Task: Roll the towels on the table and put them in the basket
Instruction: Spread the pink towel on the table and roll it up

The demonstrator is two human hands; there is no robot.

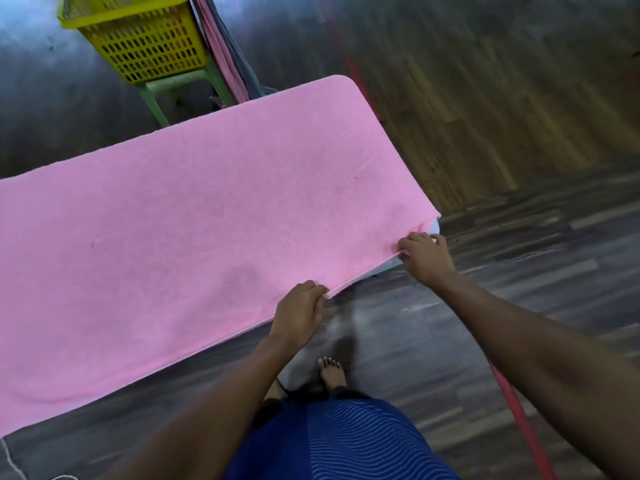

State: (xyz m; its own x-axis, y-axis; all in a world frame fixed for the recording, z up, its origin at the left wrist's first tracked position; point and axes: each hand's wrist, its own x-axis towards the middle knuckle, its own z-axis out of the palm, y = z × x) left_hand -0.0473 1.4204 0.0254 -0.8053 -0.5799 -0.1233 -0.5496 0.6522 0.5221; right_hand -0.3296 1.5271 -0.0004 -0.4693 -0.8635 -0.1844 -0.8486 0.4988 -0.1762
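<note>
A person in a blue striped garment [339, 441] stands barefoot, one foot [331, 370] on the wood-plank floor [519, 306], at the near long edge of a pink towel [207, 209] spread flat over a counter [435, 227]. The towel covers the counter almost wholly; only a pale sliver of the top shows at the towel's near right corner.

Both hands hold the towel's near hem. The left hand [300, 308] pinches the edge between thumb and curled fingers, partway along the hem toward the right end. The right hand [425, 254] grips the same hem just beside the near right corner, its fingers curled over the cloth. The stretch of hem between the two hands is lifted slightly off the counter.

A red pole [519, 420] slants across the floor on the right of the towel.

Beyond the towel's far edge, toward its far right corner, a yellow mesh basket [149, 46] sits on a pale green stool [180, 86], apart from the towel. The basket's top is cut off by the frame and the view is blurred, so what lies inside cannot be told. Just beside the basket, pink and grey cloths [225, 57] hang down toward the towel's far edge.
</note>
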